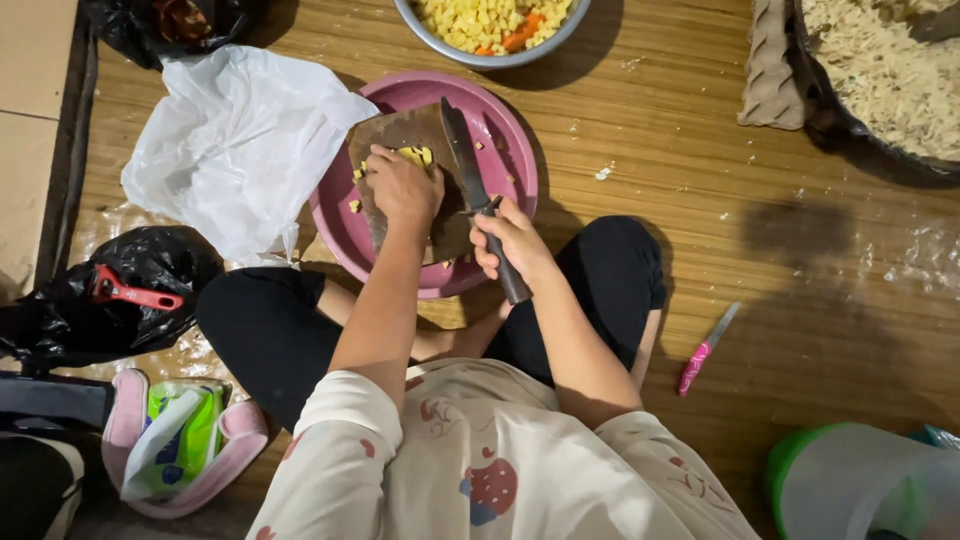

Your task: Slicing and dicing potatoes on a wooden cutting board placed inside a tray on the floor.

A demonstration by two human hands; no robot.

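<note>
- Pink plate (510, 150) on the wooden floor, a brown cutting board (400, 135) resting in it.
- I see the left hand (403, 188) curled down on yellow pieces (417, 156) at the board's middle.
- Right hand (515, 240) is fisted round the knife (470, 170); blade lies along the board's right edge.
- White plastic bag (235, 145) touches the plate's left rim.
- Metal bowl (490, 30) just above the plate.
- Bare floor to the right; pink small knife (705, 350) lies there, well apart.
</note>
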